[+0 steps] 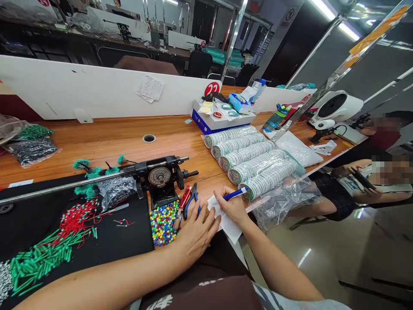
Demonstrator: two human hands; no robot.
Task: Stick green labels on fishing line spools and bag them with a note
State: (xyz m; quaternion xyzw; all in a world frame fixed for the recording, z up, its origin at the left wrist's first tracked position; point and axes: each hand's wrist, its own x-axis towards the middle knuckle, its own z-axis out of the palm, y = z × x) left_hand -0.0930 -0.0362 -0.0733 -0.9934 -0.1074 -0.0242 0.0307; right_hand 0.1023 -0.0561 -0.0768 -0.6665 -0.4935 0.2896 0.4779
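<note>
My right hand (232, 207) grips a blue pen (235, 194) over a white sheet of paper (229, 229) at the table's front edge. My left hand (199, 230) lies flat with its fingers stretched out, the fingertips by the paper's left side. Just beyond those fingers are blue-handled pliers (190, 200) and a red-handled tool (184, 199). They lie beside a spread of small coloured beads (163, 224). Whether the pen tip touches the paper is hidden by my hand.
A black winding machine (159, 176) with a long rod stands left. Red strands (77, 217) and green tubes (45, 258) cover a black mat (129, 241). Plastic-wrapped rolls of discs (248, 155) lie right, before a blue-white box (206, 122). A seated person (355, 176) holds a phone.
</note>
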